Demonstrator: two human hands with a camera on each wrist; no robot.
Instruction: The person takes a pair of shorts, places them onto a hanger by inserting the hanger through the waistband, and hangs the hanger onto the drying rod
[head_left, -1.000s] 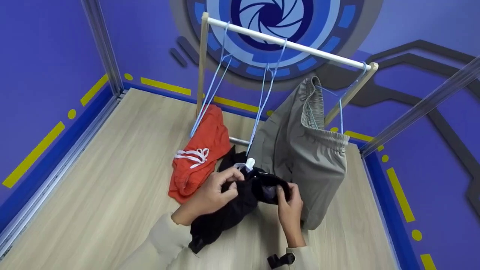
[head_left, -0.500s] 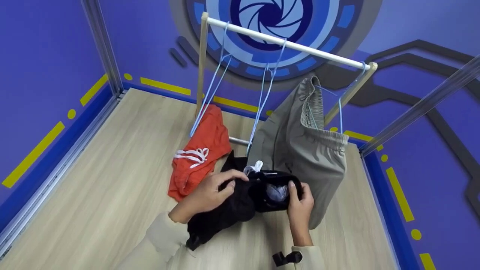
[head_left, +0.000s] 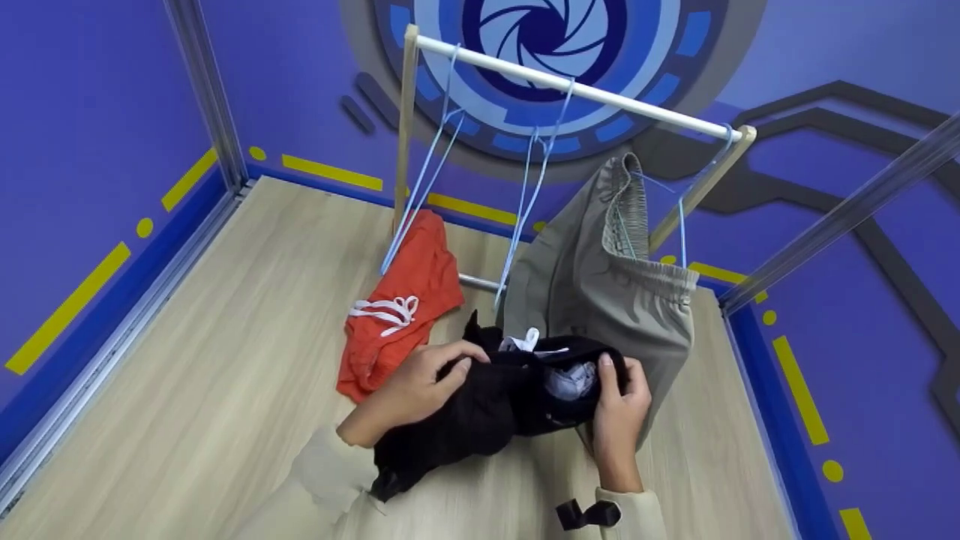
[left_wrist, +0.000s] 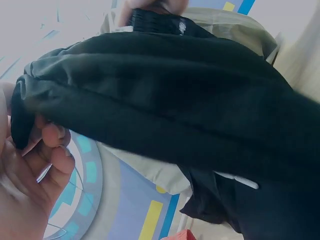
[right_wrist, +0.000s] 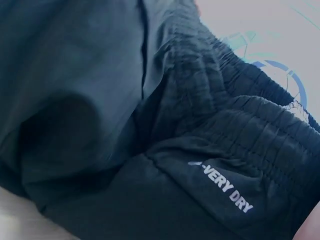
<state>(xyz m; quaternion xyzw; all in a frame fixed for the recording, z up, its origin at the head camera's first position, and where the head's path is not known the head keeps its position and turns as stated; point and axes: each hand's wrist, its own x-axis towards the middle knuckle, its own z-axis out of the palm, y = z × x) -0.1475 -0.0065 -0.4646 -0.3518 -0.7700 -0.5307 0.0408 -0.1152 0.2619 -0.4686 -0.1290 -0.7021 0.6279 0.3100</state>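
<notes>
Black drawstring shorts point(head_left: 472, 412) hang between my two hands above the table, waistband opening tilted toward me and a pale lining showing inside. At the left part of the waistband, my left hand point(head_left: 424, 386) holds the fabric; in the left wrist view its curled fingers point(left_wrist: 59, 152) wrap the cloth's edge. With thumb and fingers, my right hand point(head_left: 622, 409) pinches the waistband's right side. A white drawstring point(head_left: 529, 341) sticks up at the far edge. White lettering point(right_wrist: 227, 187) shows by the waistband in the right wrist view. Just behind the shorts, the middle blue hanger point(head_left: 517, 232) dangles.
A white rail point(head_left: 577, 90) on wooden posts carries several blue wire hangers. Red shorts point(head_left: 405, 300) with a white drawstring hang at left, and grey trousers point(head_left: 622, 315) at right, close behind my right hand. Blue panels surround the wooden tabletop point(head_left: 187, 375).
My right hand has moved right, drawing the waistband wider and exposing more of the lining. The white drawstring has shifted right, away from the middle hanger's lower end. My left hand stays nearly still.
</notes>
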